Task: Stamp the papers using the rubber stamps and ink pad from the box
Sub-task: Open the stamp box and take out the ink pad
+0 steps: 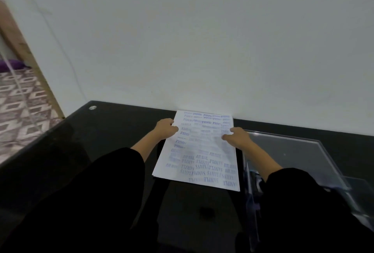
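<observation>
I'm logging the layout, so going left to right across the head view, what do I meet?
Patterned floor → left hand → stack of papers → right hand → clear box.

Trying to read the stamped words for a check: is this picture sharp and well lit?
Head view: the papers are motion-blurred, stamped words doubled, only some like SAMPLE legible; head view: dim, black sleeves merge with the dark table; head view: wide-angle bows the door frame at left.
</observation>
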Action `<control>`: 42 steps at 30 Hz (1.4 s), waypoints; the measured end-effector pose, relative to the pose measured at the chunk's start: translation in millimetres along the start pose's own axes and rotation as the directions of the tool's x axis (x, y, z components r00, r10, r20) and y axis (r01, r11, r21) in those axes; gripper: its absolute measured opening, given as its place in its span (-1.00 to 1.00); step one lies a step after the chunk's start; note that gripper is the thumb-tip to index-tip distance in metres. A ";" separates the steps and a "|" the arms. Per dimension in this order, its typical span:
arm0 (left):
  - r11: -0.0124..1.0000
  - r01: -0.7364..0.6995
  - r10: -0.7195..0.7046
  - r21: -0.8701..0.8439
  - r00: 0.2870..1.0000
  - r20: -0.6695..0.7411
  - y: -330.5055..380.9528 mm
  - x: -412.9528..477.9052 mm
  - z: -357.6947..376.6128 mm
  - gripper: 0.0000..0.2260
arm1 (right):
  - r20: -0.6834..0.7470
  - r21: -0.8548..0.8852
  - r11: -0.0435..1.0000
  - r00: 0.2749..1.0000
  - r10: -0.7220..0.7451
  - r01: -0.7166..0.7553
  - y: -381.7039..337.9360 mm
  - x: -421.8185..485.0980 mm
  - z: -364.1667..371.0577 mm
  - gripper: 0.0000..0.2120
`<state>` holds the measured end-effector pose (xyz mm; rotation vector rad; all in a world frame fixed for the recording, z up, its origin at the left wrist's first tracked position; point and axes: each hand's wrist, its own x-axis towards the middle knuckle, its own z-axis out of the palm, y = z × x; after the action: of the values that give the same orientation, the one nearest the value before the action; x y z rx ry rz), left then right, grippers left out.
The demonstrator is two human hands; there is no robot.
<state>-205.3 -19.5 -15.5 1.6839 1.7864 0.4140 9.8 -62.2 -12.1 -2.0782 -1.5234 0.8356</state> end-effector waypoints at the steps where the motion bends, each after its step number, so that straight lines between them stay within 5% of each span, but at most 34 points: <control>1: 1.000 0.017 -0.017 -0.001 1.000 0.001 -2.9 1.5 1.5 -0.93 | -0.012 -0.015 1.000 1.000 0.002 -0.002 -0.5 0.6 2.0 -0.56; 5: 0.997 0.041 -0.043 -0.064 0.999 -0.022 -4.5 3.5 9.4 -0.66 | -0.019 -0.011 1.000 1.000 0.023 -0.024 -1.2 9.6 7.2 -0.71; 9: 0.985 0.122 -0.127 -0.125 0.991 -0.030 -5.2 15.5 12.9 -0.91 | -0.014 0.029 0.998 0.998 0.057 -0.056 1.3 21.3 11.6 -0.72; 13: 0.966 0.174 -0.182 -0.190 0.983 -0.029 -0.5 17.3 7.6 -0.57 | -0.057 0.022 0.996 0.995 0.087 -0.086 5.0 27.8 14.1 -0.81; 19: 0.920 0.265 -0.259 -0.289 0.964 0.061 1.7 10.8 13.7 -0.58 | -0.039 0.077 0.986 0.988 0.149 -0.146 6.4 27.6 15.2 -0.79; 25: 0.922 0.050 -0.093 -0.384 0.991 -0.095 13.9 10.9 21.6 -0.84 | -0.019 0.082 0.990 0.993 0.114 -0.112 17.2 35.6 21.3 -0.69; 29: 0.921 -0.054 -0.021 -0.387 0.982 -0.186 18.0 5.4 19.4 -0.75 | -0.071 0.170 0.982 0.993 0.091 -0.078 13.2 22.5 16.4 -0.69; 42: 0.963 -0.083 0.025 -0.256 0.975 -0.222 16.9 -71.2 -21.4 -0.74 | -0.097 0.197 0.980 0.995 -0.010 0.029 -3.8 -70.5 -20.2 -0.75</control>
<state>-207.8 -82.3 27.6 1.5484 1.7478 0.8508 5.9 -128.0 20.2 -1.9275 -1.3506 0.8320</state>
